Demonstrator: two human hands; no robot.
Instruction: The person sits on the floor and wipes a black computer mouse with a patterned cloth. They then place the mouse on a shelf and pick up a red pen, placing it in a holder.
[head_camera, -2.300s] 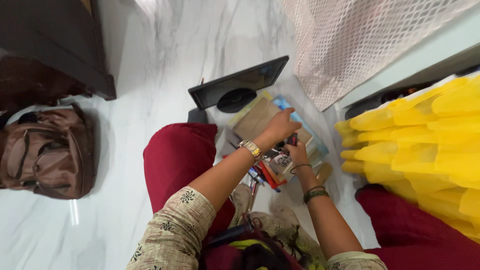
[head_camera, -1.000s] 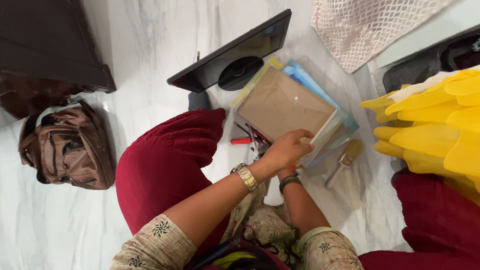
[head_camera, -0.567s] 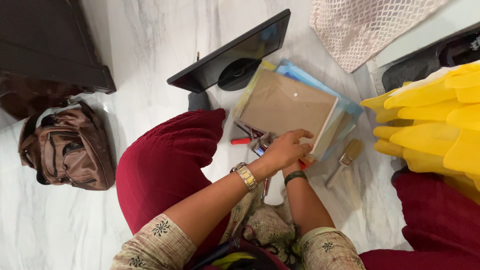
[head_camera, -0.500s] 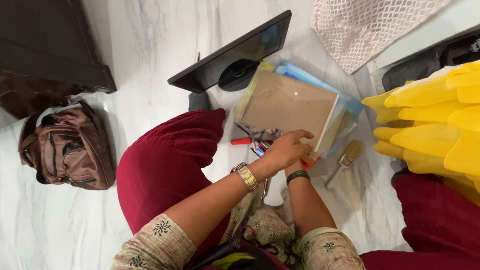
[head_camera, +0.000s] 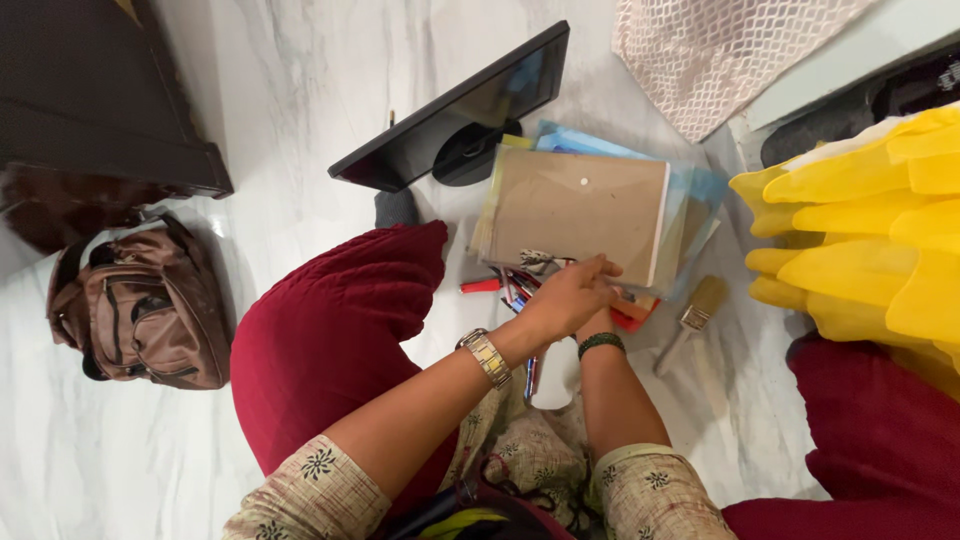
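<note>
The brown folder (head_camera: 580, 215) lay atop a stacked pile of folders beside the monitor (head_camera: 450, 110). The left hand (head_camera: 570, 295) was pinching its near edge; the right hand's fingers were hidden beneath.

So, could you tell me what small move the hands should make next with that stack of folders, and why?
Probably lift the near edge of the folder stack a little higher with the left hand. Pens poke out from under that edge, and the right hand, mostly hidden beneath the left, seems to be reaching there.
</note>
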